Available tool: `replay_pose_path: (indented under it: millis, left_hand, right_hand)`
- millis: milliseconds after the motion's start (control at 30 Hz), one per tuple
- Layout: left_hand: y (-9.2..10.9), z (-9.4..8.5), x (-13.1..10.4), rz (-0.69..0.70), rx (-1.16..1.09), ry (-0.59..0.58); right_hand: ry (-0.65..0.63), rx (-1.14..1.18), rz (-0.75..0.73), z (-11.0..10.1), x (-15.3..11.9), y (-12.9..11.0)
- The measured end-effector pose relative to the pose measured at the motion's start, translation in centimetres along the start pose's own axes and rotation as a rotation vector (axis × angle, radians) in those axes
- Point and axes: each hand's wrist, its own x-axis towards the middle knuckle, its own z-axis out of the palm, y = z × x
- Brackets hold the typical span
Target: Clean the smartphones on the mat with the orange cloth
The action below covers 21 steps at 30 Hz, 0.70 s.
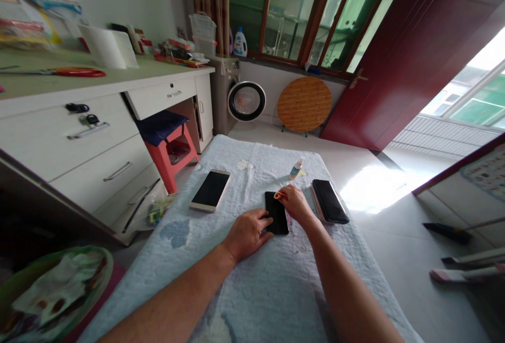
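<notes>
A black phone (279,223) lies on the pale blue cloth (244,290) between my hands. My left hand (248,232) rests at its left edge, fingers apart and fingertips touching it. My right hand (292,202) pinches a small orange cloth (278,195) against the phone's upper end. To the left lies a gold phone with a dark screen (211,190). Right of my right hand is a dark phone (330,201) on top of a pinkish item that shows only at its edge. A small spray bottle (296,168) stands beyond my right hand.
A white desk (98,93) with drawers runs along the left, a red stool (169,156) under it. A waste basket (106,274) sits at the lower left. Beyond the cloth are a washer with its door open (246,101), a round wooden board (304,103) and a red door (394,48).
</notes>
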Motion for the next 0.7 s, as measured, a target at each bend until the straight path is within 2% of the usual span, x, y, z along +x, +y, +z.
replay_pose_path:
  millis: [167,233,533,700]
  left_hand:
    - [-0.1,0.1,0.1,0.022,-0.02,0.006]
    - [-0.1,0.2,0.1,0.03,-0.028,0.014]
    - [-0.4,0.3,-0.1,0.014,-0.009,-0.002]
    - [0.0,0.0,0.0,-0.005,-0.007,0.006]
  right_hand:
    - [-0.162,0.116,-0.13,-0.6,-1.7,-1.4]
    - [-0.179,0.116,-0.175,-0.4,-1.7,-1.7]
    - [0.002,-0.039,-0.051,1.6,2.7,-0.8]
    - [0.006,-0.052,-0.019,1.3,2.4,-0.5]
